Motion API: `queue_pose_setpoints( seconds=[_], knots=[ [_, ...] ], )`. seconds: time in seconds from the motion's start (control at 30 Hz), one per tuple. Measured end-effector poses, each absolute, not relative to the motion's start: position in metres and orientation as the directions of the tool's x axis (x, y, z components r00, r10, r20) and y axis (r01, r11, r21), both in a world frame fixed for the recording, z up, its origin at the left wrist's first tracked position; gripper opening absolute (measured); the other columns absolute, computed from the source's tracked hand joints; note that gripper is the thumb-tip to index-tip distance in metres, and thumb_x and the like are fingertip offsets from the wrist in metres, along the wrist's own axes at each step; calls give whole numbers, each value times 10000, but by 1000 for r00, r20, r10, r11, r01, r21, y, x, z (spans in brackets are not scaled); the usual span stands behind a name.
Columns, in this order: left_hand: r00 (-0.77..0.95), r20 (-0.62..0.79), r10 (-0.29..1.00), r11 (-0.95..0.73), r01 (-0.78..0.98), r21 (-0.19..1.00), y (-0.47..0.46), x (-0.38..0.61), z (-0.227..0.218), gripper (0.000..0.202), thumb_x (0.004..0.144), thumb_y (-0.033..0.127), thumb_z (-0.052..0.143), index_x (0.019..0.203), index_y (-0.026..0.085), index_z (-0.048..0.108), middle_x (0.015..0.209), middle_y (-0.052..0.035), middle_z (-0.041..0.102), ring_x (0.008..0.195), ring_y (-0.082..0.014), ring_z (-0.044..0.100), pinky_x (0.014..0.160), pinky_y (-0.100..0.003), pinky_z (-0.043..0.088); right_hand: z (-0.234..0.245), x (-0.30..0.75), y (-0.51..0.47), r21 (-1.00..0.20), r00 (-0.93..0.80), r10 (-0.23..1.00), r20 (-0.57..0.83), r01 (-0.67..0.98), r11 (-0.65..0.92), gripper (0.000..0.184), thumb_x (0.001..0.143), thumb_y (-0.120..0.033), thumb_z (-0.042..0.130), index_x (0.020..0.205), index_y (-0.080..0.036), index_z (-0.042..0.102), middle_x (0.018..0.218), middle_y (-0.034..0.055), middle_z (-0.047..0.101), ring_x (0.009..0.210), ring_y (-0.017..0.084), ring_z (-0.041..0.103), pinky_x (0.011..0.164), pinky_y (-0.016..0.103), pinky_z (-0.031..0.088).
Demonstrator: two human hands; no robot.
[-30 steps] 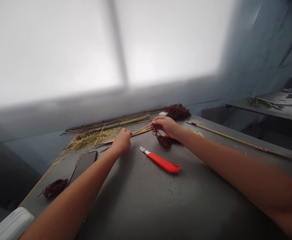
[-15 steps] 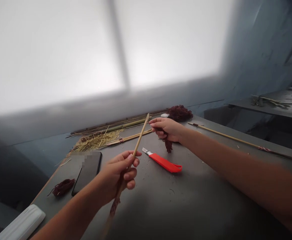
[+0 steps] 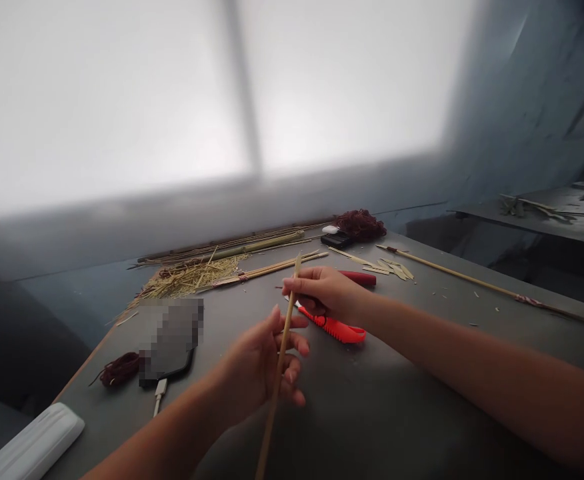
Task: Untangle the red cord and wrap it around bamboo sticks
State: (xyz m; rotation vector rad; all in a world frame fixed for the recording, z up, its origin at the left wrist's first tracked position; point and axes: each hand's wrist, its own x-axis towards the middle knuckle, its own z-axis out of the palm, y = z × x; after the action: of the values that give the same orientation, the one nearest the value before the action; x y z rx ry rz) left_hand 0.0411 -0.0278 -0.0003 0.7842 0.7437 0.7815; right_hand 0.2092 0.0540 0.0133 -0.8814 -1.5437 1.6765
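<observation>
Bamboo stick (image 3: 278,373) upright between left hand (image 3: 267,363) and right hand (image 3: 322,293).

A thin, pale bamboo stick (image 3: 281,360) stands steeply tilted above the grey table, top leaning away.

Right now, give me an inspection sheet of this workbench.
Surface: grey table, dusted with small shavings.
Job's things: thin bamboo stick held upright across both hands; more sticks lie at the back.
Clutter: red knife partly under the right hand; straw pile; dark red yarn at the far edge, a small coil at the left; phone; red pen; long stick at the right; white object at the near left corner.
Grippers: left hand loosely curled round the stick; right hand pinches it near the top.
Cables: white plug at the phone.
Surroundings: bright window; second bench at the right.
</observation>
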Motion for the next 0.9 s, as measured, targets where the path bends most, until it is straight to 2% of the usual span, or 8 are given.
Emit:
queue_pose_setpoints(
  seconds=[0.17,0.23,0.33,0.43,0.5,0.6,0.67,0.9],
  knots=[
    [355,-340,871,435,-237,869,-22,40,11,297,795,432,746,860,170,624,438,122,301,401,-41,178,372,-143,230,4,211,43,-996,-622,783,-13,80,46,466,820,-612,665,852,-148,697,571,-40,490,477,74,384,418,206,287],
    [249,-388,888,445,-245,861,-22,34,14,229,813,354,730,874,173,603,453,120,327,407,-40,180,371,-138,207,3,216,45,-990,-641,767,10,101,97,441,852,-577,636,924,-146,694,651,-24,548,490,67,396,439,209,300],
    [122,-438,891,455,-228,861,-20,27,11,172,860,308,678,904,186,565,622,79,515,398,-18,211,357,-140,230,0,222,49,-983,-675,738,5,132,128,371,857,-462,658,1055,-149,651,743,-7,609,515,61,385,461,206,285],
    [191,-433,881,466,-183,866,-15,26,0,265,854,385,690,1016,203,584,878,44,620,401,-1,234,368,-167,356,-2,222,46,-975,-724,690,15,142,170,395,889,-408,614,1189,-154,576,706,-20,595,545,80,382,481,206,295],
    [234,-401,886,440,-151,885,-12,27,-10,370,777,477,751,961,198,593,789,58,601,406,-10,233,382,-178,402,-2,220,42,-967,-756,653,39,136,215,384,906,-362,589,1227,-157,544,711,-18,592,588,93,421,518,210,336],
    [221,-393,893,422,-106,900,-9,30,-22,564,575,655,815,769,220,513,517,114,421,388,-35,222,341,-174,361,-2,219,35,-943,-772,635,37,183,277,339,904,-281,570,1222,-166,543,714,-16,592,639,109,471,581,229,386],
    [215,-400,891,428,-101,898,-9,32,-27,642,486,718,815,730,237,467,470,128,369,373,-41,215,321,-180,342,-1,220,34,-921,-765,644,21,235,309,308,897,-258,567,1193,-170,556,715,-13,598,653,116,485,599,239,391],
    [261,-365,894,419,-193,887,-9,30,-32,603,517,650,849,830,228,554,485,128,409,357,-34,204,330,-188,337,2,222,35,-914,-759,651,25,247,323,311,903,-309,586,1174,-172,516,711,-16,601,659,119,497,598,235,389]
  ],
)
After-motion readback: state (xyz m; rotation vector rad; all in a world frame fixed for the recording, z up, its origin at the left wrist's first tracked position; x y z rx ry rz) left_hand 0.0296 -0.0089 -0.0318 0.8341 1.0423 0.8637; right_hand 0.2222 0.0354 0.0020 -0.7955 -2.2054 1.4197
